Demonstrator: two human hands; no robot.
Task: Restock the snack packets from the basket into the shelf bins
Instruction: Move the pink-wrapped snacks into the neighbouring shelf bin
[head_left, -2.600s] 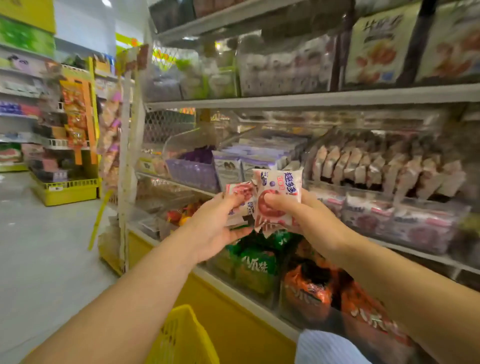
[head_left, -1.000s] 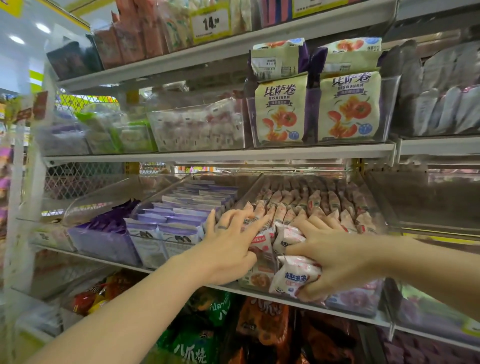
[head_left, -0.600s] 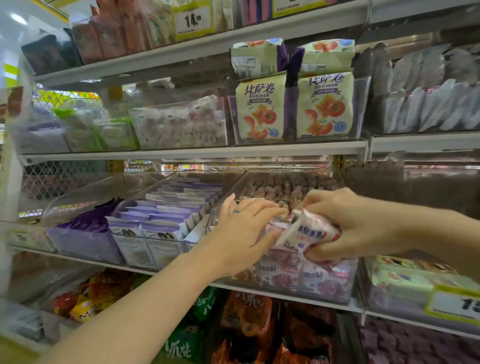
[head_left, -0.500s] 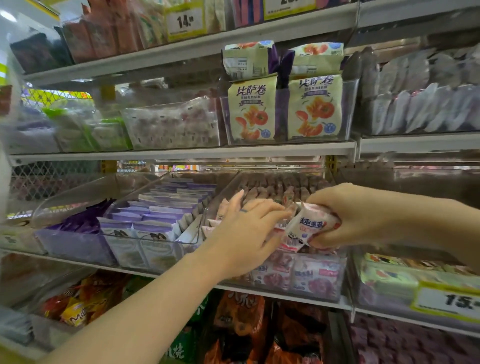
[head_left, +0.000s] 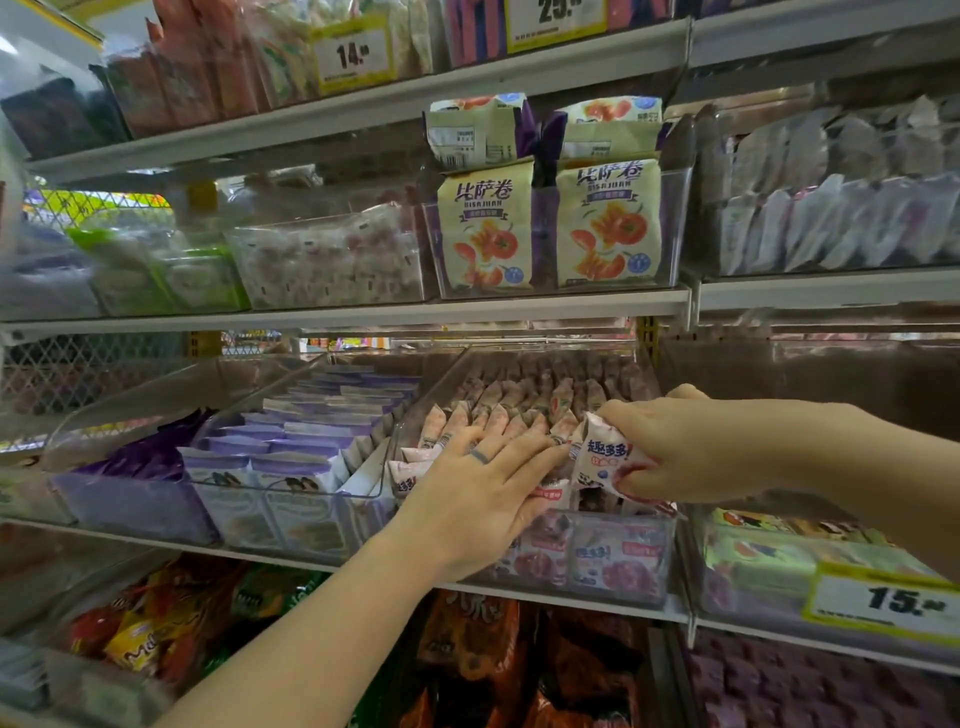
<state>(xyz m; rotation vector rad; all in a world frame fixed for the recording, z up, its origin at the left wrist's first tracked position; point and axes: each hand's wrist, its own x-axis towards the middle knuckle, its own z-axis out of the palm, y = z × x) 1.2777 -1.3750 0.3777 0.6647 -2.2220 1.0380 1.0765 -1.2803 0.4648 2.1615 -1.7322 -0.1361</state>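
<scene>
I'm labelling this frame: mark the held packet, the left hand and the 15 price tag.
held packet (head_left: 602, 457): head view, printed front.
left hand (head_left: 478, 499): head view, back.
15 price tag (head_left: 888, 605): head view, middle.

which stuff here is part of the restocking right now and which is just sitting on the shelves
In the job: right hand, pinching a pink-white snack packet; left hand, flat on the packet rows; their clear bin.
Just sitting there: purple packets; tomato-print bags; yellow 15 price tag; orange bags below.
</scene>
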